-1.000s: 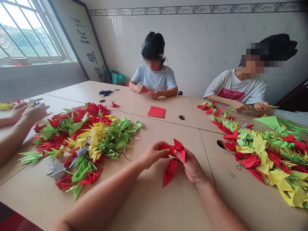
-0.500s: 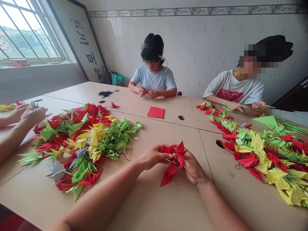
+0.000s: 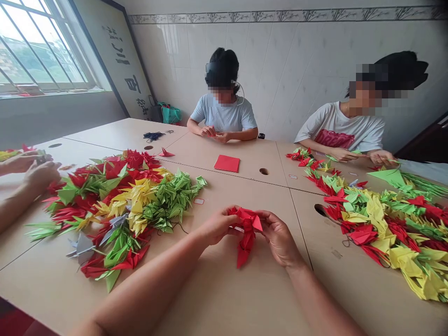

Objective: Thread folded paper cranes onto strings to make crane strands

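Folded red paper cranes (image 3: 248, 228) are bunched between my two hands above the table. My left hand (image 3: 221, 227) is closed on them from the left, its thumb and fingers pinching the paper. From the other side my right hand (image 3: 280, 235) has curled fingers at a red wing tip, which it appears to pinch. One pointed red piece hangs down below the fingers, apparently linked to the ones above. Nearest on the left lies a large heap of paper cranes (image 3: 140, 205) in red, green, yellow and grey, with dark thread among them.
Strings of coloured cranes (image 3: 378, 224) cover the right side. A red paper stack (image 3: 227, 163) lies mid-table, with a lone red crane (image 3: 165, 152) and dark thread (image 3: 153, 136) farther back. Cable holes (image 3: 263, 171) pierce the tabletop. Two people sit opposite; another person's hands (image 3: 38, 170) work at left.
The red cranes in my hands have turned, and the lower one hangs straighter. My right fingers have shifted to the wing edge. The hands at far left have moved slightly left and down.
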A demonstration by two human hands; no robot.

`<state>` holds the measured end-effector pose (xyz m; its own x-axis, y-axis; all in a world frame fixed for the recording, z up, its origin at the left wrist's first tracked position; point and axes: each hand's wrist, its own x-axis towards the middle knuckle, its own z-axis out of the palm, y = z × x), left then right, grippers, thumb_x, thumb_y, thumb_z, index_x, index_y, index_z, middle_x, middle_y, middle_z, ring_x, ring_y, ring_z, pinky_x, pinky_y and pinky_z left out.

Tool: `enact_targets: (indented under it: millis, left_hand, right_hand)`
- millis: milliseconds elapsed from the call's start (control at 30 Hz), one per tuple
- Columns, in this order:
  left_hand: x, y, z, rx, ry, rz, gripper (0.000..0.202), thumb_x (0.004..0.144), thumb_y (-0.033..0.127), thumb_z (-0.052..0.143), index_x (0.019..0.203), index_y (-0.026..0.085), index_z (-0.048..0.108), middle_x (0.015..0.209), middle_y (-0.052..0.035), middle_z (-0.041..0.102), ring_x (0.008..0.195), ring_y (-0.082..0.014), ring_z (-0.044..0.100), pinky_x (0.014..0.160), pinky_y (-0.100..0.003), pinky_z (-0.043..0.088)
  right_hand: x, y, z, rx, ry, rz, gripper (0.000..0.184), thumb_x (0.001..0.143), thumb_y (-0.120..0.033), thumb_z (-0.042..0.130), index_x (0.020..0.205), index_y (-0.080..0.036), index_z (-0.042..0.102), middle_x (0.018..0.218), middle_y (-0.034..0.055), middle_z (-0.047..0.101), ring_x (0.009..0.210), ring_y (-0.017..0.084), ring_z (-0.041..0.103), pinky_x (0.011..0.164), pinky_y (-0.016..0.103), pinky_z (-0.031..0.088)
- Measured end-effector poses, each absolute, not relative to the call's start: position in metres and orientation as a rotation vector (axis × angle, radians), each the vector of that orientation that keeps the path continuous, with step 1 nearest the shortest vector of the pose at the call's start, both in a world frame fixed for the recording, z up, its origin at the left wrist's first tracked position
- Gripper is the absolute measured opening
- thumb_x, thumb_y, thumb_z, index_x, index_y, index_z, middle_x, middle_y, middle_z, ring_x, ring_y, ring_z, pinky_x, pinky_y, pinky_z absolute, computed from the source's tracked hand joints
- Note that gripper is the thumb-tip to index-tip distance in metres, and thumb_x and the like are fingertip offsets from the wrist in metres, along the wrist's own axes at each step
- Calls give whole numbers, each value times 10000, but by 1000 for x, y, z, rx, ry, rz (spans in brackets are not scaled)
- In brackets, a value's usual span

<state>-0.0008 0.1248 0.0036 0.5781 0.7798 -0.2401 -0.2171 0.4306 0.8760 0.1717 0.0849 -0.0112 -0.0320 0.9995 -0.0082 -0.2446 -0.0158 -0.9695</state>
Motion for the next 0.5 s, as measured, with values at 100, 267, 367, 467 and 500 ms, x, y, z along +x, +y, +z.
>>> enact_targets:
  millis: [100, 267, 367, 467, 500]
  left_hand:
    - [-2, 124, 6, 958, 688, 667, 233, 705, 250, 675, 906, 162, 596, 862, -34, 628, 785, -143, 617, 709, -279, 502]
    - [-1, 124, 6, 970, 637, 635, 313, 648, 252, 755, 899, 159, 593, 840, -22, 618, 783, -141, 607, 769, -317, 493]
    - [-1, 124, 4, 972, 651, 672, 308, 635, 230, 765, 875, 151, 588, 809, -16, 614, 757, -135, 607, 766, -311, 494]
    - [0, 125, 3, 985, 665, 699, 306, 679, 267, 733, 928, 154, 594, 875, -42, 626, 785, -142, 612, 749, -291, 492]
    - [-1, 125, 3, 987, 669, 701, 308, 689, 276, 724, 941, 156, 594, 892, -48, 629, 791, -144, 613, 743, -286, 492]
  right_hand:
    - [170, 84, -10, -1049, -1062, 1312, 304, 658, -376, 749, 897, -211, 661, 903, 42, 665, 829, 174, 591, 738, 295, 490]
    - [168, 85, -16, -1064, -1139, 1250, 273, 683, -336, 718, 916, -211, 648, 878, 40, 658, 807, 175, 600, 697, 288, 504]
    - [169, 84, -18, -1090, -1217, 1171, 267, 739, -303, 652, 990, -219, 615, 918, 49, 639, 820, 175, 605, 689, 298, 522]
    - [169, 82, -18, -1135, -1348, 936, 405, 776, -257, 595, 1171, -276, 508, 1092, 66, 568, 903, 180, 593, 683, 310, 541]
    - [168, 81, -18, -1143, -1420, 836, 445, 783, -234, 584, 1210, -296, 475, 1154, 71, 529, 947, 184, 581, 699, 316, 543]
